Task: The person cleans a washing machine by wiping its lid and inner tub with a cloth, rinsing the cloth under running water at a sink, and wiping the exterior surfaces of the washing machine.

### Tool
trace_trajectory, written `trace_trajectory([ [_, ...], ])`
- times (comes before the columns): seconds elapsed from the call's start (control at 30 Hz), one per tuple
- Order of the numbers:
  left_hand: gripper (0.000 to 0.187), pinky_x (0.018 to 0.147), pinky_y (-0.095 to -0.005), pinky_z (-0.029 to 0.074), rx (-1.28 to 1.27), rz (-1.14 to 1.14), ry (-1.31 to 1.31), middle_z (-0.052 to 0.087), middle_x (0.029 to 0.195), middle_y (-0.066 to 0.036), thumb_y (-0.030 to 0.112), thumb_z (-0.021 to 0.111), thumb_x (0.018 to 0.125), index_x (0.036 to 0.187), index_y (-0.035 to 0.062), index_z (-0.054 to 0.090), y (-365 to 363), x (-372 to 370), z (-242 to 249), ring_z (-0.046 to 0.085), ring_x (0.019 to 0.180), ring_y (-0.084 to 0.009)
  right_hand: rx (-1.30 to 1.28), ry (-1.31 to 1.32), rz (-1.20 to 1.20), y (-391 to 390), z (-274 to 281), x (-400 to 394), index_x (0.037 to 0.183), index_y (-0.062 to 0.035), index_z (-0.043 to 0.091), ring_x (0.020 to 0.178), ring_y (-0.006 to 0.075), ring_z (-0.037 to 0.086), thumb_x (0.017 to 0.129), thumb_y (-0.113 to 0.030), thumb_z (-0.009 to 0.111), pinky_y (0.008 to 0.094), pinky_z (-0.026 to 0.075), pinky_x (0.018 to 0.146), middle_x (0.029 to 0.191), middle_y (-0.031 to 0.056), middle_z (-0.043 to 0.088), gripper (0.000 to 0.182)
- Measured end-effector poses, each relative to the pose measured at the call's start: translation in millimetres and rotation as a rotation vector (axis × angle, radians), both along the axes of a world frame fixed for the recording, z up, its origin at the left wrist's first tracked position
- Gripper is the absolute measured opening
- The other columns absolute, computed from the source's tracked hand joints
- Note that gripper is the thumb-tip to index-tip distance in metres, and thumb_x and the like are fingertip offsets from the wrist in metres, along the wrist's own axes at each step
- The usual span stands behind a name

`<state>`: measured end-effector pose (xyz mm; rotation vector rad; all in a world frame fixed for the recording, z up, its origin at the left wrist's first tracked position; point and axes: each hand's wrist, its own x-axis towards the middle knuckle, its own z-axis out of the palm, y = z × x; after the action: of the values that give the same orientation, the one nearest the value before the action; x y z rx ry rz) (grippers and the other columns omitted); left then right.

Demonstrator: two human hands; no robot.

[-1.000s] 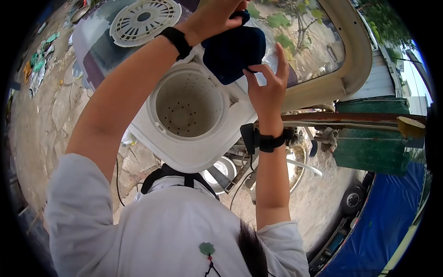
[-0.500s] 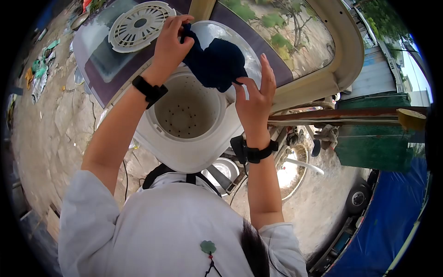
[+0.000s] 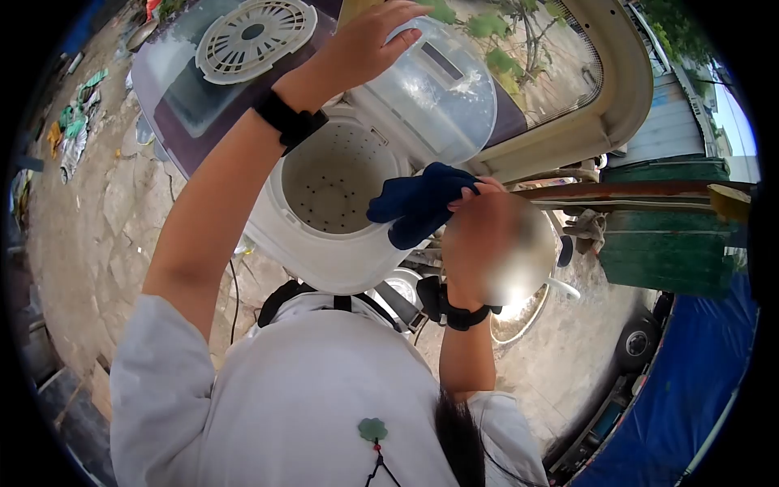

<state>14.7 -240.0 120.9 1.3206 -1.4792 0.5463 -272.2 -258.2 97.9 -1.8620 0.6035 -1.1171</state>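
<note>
A dark blue cloth item point(image 3: 422, 199), bunched and folded, hangs from the fingers of my right hand point(image 3: 464, 247). It hangs over the right rim of a round white tub point(image 3: 333, 183) with small holes in its wall and bottom, set in a washing machine point(image 3: 324, 264). A blurred patch covers part of this hand. My left hand point(image 3: 365, 45) is raised above the back of the tub, beside the hinged translucent lid point(image 3: 442, 97). Its fingers are stretched out and hold nothing.
On the machine's purple-edged top at the left lies a round slotted white disc point(image 3: 256, 40). A beige-framed panel point(image 3: 600, 105) stands up at the right. Beyond are a rusty beam point(image 3: 633, 193), green boards point(image 3: 665, 252) and a blue tarp point(image 3: 698, 373). Rags point(image 3: 75, 130) lie on the ground.
The cloth has come down and to the right, out of my left hand, and is now in my right hand alone. My left hand has opened and shifted up and right.
</note>
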Motion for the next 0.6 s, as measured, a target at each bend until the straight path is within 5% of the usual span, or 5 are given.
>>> trace_trajectory([
  [0.07, 0.028, 0.087, -0.0377, 0.047, 0.103, 0.003, 0.062, 0.059, 0.1, -0.018, 0.008, 0.059, 0.09, 0.117, 0.0014, 0.057, -13, -6, 5, 0.059, 0.099, -0.0343, -0.015, -0.103, -0.039, -5, -8, -17, 0.11, 0.0022, 0.058, 0.093, 0.0238, 0.065, 0.089, -0.006, 0.062, 0.0333, 0.053, 0.083, 0.114, 0.0129, 0.061, 0.024],
  [0.13, 0.027, 0.088, -0.0393, 0.046, 0.187, 0.0, 0.091, 0.059, 0.099, -0.019, 0.009, 0.057, 0.092, 0.118, 0.002, 0.058, -16, -9, 12, 0.058, 0.1, -0.036, -0.764, 0.177, -0.192, -31, -14, -37, 0.114, 0.0024, 0.055, 0.097, 0.0264, 0.064, 0.088, -0.009, 0.063, 0.0372, 0.052, 0.089, 0.121, 0.0137, 0.058, 0.03],
  [0.23, 0.027, 0.087, -0.0421, 0.046, 0.235, -0.01, 0.115, 0.059, 0.098, -0.019, 0.011, 0.057, 0.093, 0.118, 0.0025, 0.059, -10, -17, 17, 0.058, 0.1, -0.0372, -0.698, -0.1, -0.247, -34, 4, -19, 0.11, 0.0002, 0.054, 0.109, 0.0327, 0.058, 0.083, -0.015, 0.069, 0.0429, 0.05, 0.094, 0.127, 0.0171, 0.052, 0.034],
  [0.33, 0.026, 0.086, -0.0402, 0.046, 0.181, -0.018, 0.139, 0.06, 0.1, -0.016, 0.016, 0.058, 0.094, 0.117, 0.0036, 0.062, -1, -20, -2, 0.058, 0.099, -0.0328, -0.907, -0.07, -0.294, -33, 34, 25, 0.112, -0.0015, 0.053, 0.112, 0.0353, 0.056, 0.079, -0.013, 0.072, 0.043, 0.049, 0.095, 0.126, 0.0184, 0.052, 0.039],
  [0.6, 0.021, 0.084, -0.0334, 0.045, 0.077, 0.014, 0.153, 0.06, 0.097, -0.007, 0.02, 0.058, 0.098, 0.106, 0.0028, 0.066, 13, -25, -12, 0.058, 0.094, -0.0241, -0.716, 0.184, -0.124, -49, 32, 101, 0.11, 0.001, 0.059, 0.1, 0.0323, 0.062, 0.076, -0.004, 0.064, 0.0395, 0.051, 0.084, 0.114, 0.0136, 0.062, 0.035],
])
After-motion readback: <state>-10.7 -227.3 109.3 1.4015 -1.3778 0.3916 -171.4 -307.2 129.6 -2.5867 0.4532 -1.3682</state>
